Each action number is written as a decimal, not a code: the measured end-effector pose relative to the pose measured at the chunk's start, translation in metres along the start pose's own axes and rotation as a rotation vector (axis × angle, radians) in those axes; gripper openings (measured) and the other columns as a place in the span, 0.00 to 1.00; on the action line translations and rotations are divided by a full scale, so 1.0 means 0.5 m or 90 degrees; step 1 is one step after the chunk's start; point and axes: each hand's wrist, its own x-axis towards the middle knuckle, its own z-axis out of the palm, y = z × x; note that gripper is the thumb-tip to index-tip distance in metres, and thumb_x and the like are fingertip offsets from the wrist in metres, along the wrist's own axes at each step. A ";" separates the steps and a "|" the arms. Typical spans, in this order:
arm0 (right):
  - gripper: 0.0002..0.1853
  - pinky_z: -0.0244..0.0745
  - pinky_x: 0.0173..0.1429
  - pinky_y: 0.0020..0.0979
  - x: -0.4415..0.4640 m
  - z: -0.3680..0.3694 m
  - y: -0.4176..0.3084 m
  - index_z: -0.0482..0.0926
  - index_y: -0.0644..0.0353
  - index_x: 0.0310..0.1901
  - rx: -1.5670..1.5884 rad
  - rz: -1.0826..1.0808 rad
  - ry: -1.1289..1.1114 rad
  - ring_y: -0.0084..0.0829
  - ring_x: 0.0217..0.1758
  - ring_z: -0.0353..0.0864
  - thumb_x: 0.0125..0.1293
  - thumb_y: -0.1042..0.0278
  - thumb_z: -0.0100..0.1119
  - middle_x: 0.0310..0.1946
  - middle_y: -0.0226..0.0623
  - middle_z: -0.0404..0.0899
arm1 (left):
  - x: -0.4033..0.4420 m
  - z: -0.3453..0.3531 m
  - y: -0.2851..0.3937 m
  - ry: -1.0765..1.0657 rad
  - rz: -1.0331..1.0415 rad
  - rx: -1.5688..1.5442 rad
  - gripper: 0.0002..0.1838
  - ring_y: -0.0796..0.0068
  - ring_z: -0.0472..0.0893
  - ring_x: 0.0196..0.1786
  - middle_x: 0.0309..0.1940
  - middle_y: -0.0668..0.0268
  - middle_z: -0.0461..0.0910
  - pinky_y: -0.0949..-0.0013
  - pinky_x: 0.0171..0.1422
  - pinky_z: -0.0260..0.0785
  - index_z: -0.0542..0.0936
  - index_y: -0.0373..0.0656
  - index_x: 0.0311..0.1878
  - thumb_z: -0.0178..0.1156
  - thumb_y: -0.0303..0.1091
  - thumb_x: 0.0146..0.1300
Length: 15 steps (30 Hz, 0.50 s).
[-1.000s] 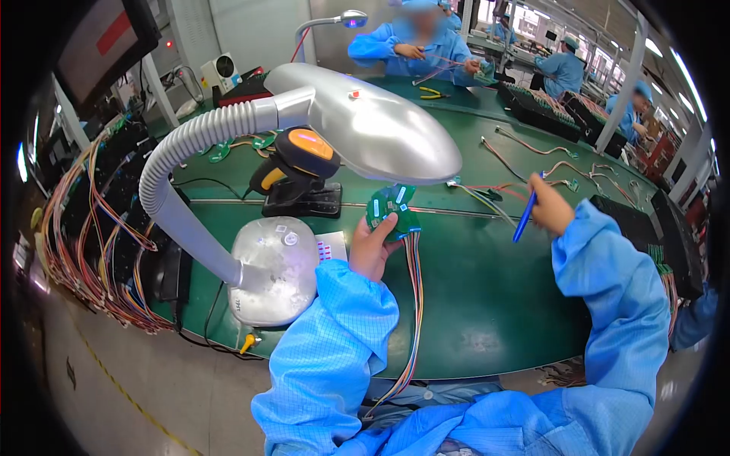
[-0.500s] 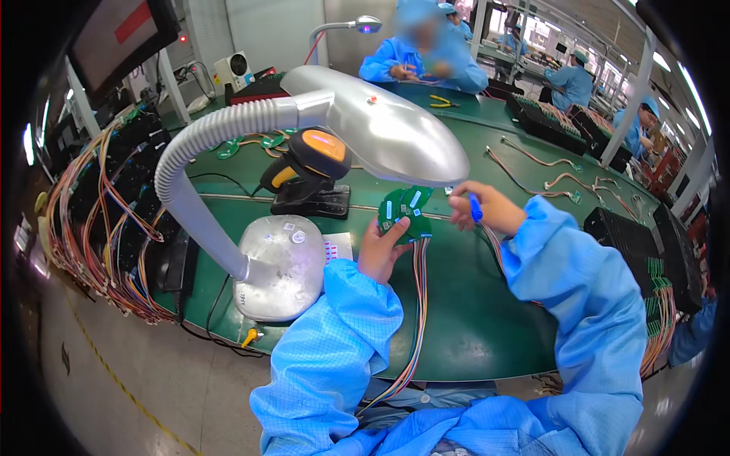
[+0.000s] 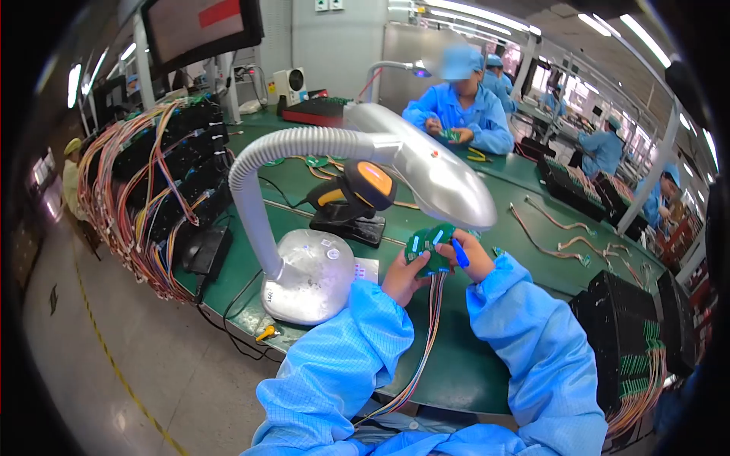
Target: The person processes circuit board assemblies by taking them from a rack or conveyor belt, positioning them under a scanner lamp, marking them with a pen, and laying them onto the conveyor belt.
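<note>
My left hand [image 3: 403,278] pinches a green circuit board [image 3: 434,262] by its left side, thumb on top. Small white labels show on the board's face, and a bundle of coloured wires [image 3: 433,319] hangs from its lower edge toward my lap. At the board's right side is my right hand [image 3: 477,258], closed around a blue pen [image 3: 460,253]; its fingers appear to touch the board's edge. Just above both hands is the silver head of a gooseneck lamp [image 3: 445,178].
Left of my hands stand the lamp base [image 3: 308,277] and an orange-black barcode scanner [image 3: 369,186]. Wired boards fill black racks at left [image 3: 152,197] and right [image 3: 616,327]. Loose wire harnesses [image 3: 544,235] lie on the green bench [image 3: 471,380]. Across it, a co-worker [image 3: 464,106] handles a green board.
My right hand, with the blue pen, has come in from the right to the circuit board, which stays in my left hand. The view has turned left, and the scene sits farther right.
</note>
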 end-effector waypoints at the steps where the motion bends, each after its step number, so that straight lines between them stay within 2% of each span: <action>1: 0.11 0.63 0.18 0.21 0.012 -0.004 0.022 0.71 0.65 0.34 -0.011 -0.015 0.004 0.19 0.16 0.68 0.51 0.67 0.55 0.17 0.30 0.69 | 0.003 -0.005 -0.003 -0.011 -0.003 -0.017 0.14 0.68 0.71 0.44 0.41 0.62 0.69 0.61 0.49 0.64 0.64 0.41 0.47 0.47 0.31 0.57; 6: 0.11 0.61 0.16 0.20 0.028 0.003 0.030 0.72 0.63 0.36 -0.020 -0.095 0.021 0.18 0.15 0.66 0.51 0.69 0.54 0.16 0.28 0.68 | 0.004 -0.018 0.008 -0.087 -0.061 -0.079 0.18 0.62 0.69 0.47 0.45 0.58 0.66 0.56 0.50 0.63 0.60 0.40 0.51 0.46 0.31 0.56; 8: 0.11 0.63 0.22 0.19 0.024 0.008 0.020 0.72 0.61 0.38 -0.005 -0.123 0.058 0.16 0.21 0.67 0.51 0.70 0.54 0.23 0.28 0.71 | 0.000 -0.007 0.020 -0.042 -0.060 -0.041 0.20 0.62 0.69 0.48 0.45 0.61 0.66 0.56 0.50 0.63 0.59 0.43 0.52 0.47 0.31 0.55; 10: 0.11 0.65 0.26 0.19 0.041 0.006 0.038 0.71 0.61 0.37 0.020 -0.230 0.077 0.17 0.24 0.68 0.50 0.71 0.54 0.26 0.29 0.72 | -0.013 0.018 0.033 -0.002 -0.043 0.008 0.19 0.63 0.69 0.47 0.45 0.62 0.67 0.57 0.50 0.63 0.59 0.45 0.52 0.47 0.32 0.56; 11: 0.11 0.65 0.26 0.19 0.046 0.003 0.046 0.71 0.61 0.37 0.045 -0.232 0.097 0.17 0.24 0.68 0.50 0.71 0.54 0.26 0.29 0.72 | -0.010 0.018 0.030 0.007 -0.034 0.018 0.17 0.66 0.71 0.43 0.44 0.64 0.67 0.62 0.41 0.69 0.60 0.46 0.50 0.46 0.34 0.57; 14: 0.10 0.65 0.26 0.19 0.045 -0.006 0.069 0.71 0.62 0.36 0.138 -0.216 0.146 0.18 0.23 0.69 0.50 0.71 0.53 0.26 0.31 0.73 | -0.002 0.006 0.021 0.067 0.008 0.087 0.16 0.70 0.73 0.40 0.41 0.65 0.69 0.70 0.37 0.69 0.61 0.47 0.50 0.46 0.36 0.58; 15: 0.10 0.65 0.25 0.19 0.040 -0.010 0.069 0.71 0.62 0.35 0.175 -0.211 0.160 0.18 0.23 0.69 0.50 0.71 0.53 0.25 0.31 0.73 | -0.002 0.014 0.018 0.119 0.019 0.092 0.17 0.74 0.74 0.35 0.38 0.67 0.71 0.77 0.30 0.67 0.62 0.47 0.50 0.46 0.38 0.58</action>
